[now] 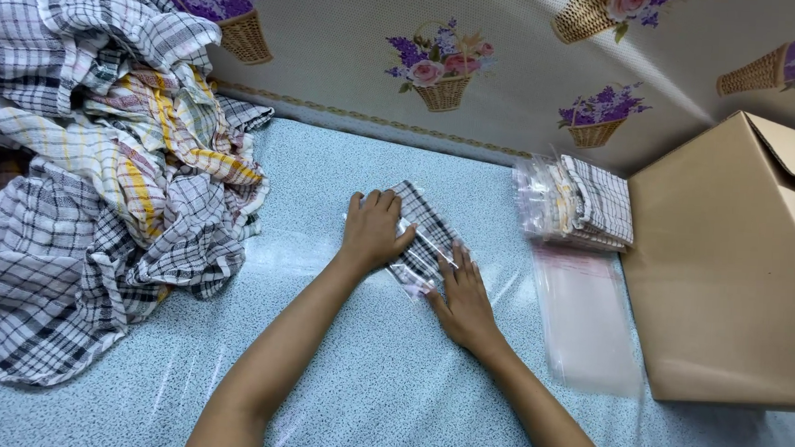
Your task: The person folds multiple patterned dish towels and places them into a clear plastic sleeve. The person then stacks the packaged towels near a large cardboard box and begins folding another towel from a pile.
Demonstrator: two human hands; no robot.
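A folded grey-and-white checked cloth in a clear plastic bag lies flat and slantwise on the pale blue speckled tabletop, just above the frame's centre.

Both hands press flat on a folded checked cloth in a clear bag mid-worktop: left hand on its upper end, right hand at its lower edge. A heap of loose checked cloths lies left; bagged cloths, empty clear bags and a cardboard box sit right.
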